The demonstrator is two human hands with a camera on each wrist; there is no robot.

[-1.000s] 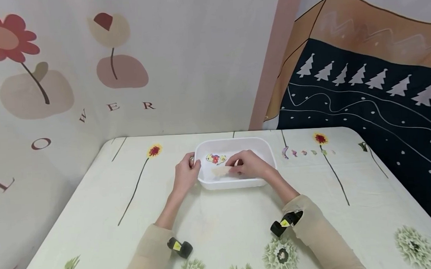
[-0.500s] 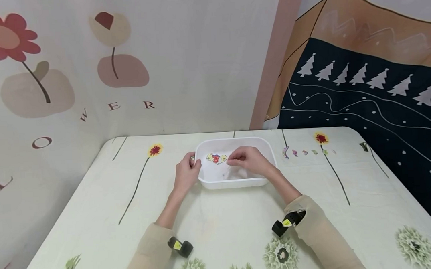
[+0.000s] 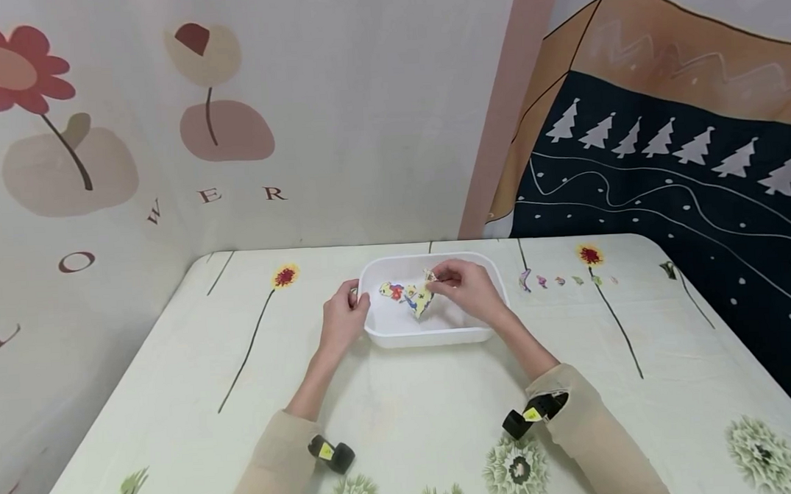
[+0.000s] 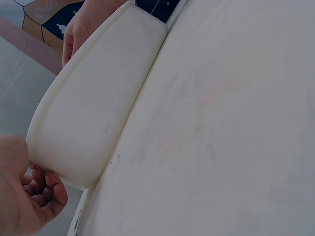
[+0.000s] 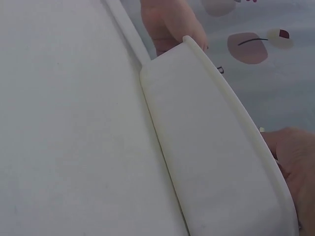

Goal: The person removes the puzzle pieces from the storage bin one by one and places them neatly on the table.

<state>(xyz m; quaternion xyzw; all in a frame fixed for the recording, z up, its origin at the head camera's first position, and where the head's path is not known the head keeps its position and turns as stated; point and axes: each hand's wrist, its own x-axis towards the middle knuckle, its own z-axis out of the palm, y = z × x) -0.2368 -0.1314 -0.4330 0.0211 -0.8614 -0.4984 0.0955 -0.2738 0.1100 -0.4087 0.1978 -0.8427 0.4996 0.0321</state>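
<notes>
In the head view a white plastic tray (image 3: 431,339) sits on the table. My left hand (image 3: 343,314) grips its left end, thumb at the rim and fingers curled against the outer wall, as the left wrist view also shows. Over the tray's right half, my right hand (image 3: 466,288) pinches a colourful flat cutout (image 3: 420,303), yellow with blue and dark marks, which hangs below the fingertips. Beside it a small red-and-yellow cutout (image 3: 391,291) lies on the tray floor. In the right wrist view the tray wall hides most of the right hand's fingers.
A flower-printed cloth (image 3: 403,423) covers the table. Right of the tray runs a row of several small coloured cutouts (image 3: 541,281). A dark green piece (image 3: 667,269) shows farther right. Printed fabric walls (image 3: 364,130) stand behind the table's back edge.
A pale piece under my right hand has given way to the colourful cutout now in its fingers. The right hand has moved slightly up and right; my left hand stays on the tray.
</notes>
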